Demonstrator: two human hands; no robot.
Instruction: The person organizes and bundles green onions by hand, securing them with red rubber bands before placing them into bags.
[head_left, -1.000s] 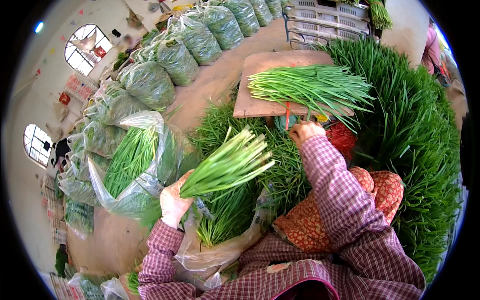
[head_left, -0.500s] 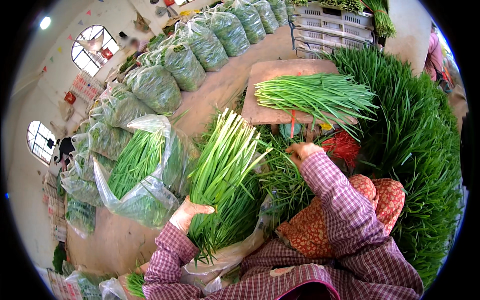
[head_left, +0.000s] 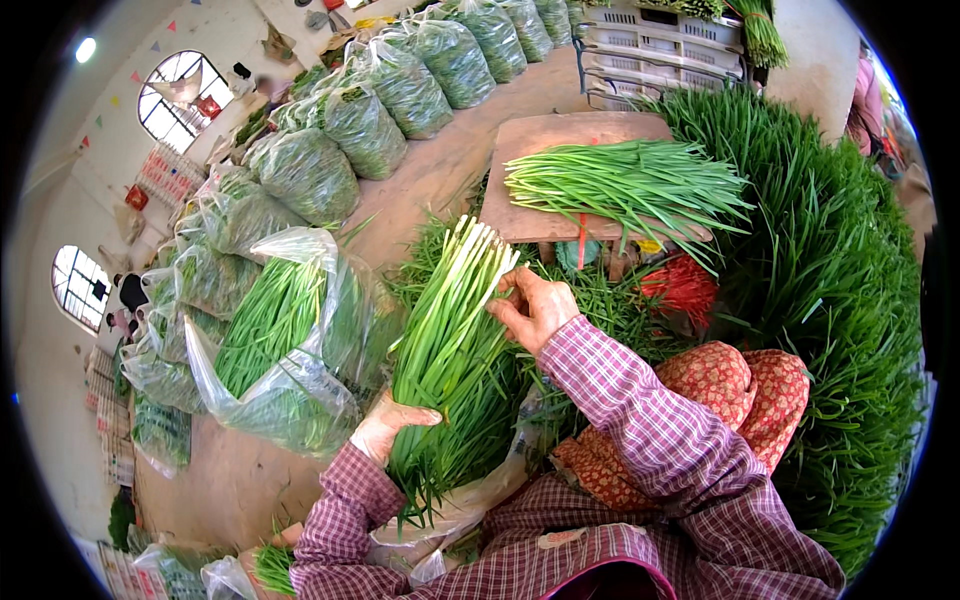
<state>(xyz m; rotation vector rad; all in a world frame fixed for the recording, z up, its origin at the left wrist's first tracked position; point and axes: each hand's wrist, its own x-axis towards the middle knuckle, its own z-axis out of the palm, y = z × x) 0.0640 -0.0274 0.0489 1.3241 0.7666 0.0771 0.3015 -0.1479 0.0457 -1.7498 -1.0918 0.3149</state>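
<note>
A tall bank of long, dark-green leaves fills 3 o'clock, while bulging clear-plastic sacks of greens line up from 9 to 12. Toward 1, a flat brown rectangular board bears loose bright-green stalks; an open clear-plastic bag of greens stands at 9. At centre, a bunch of pale-ended green stalks tilts toward 1 o'clock, the worker's left hand wrapped around its lower part. The right hand, at the bunch's 2 o'clock, holds thumb and fingers narrow beside the pale ends; whether they pinch a stalk cannot be told. A tangle of red strips lies at 3.
</note>
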